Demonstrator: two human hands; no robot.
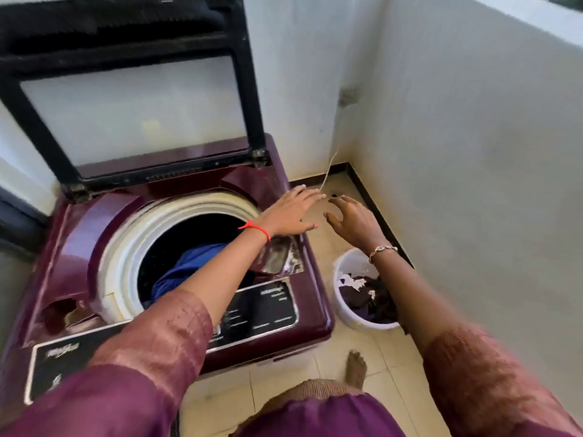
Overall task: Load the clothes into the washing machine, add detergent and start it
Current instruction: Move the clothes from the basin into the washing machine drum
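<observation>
A maroon top-loading washing machine [303,313] stands with its black-framed lid [132,108] raised. Inside the white-rimmed drum lies a blue garment [186,266]. On the floor to the machine's right stands a white bucket [347,313] with dark purple and white clothes [369,298] in it. My left hand [290,212] reaches across the machine's right edge, fingers straight and holding nothing. My right hand [353,222] is stretched out beside it above the floor, fingers spread and loosely bent, also holding nothing. Both hands are above and beyond the bucket.
White walls meet in a corner [347,127] just behind my hands, with a thin cord [329,165] hanging down to the tiled floor. The machine's black control panel [265,313] faces me. My bare foot [355,367] stands on the tiles by the machine's front corner.
</observation>
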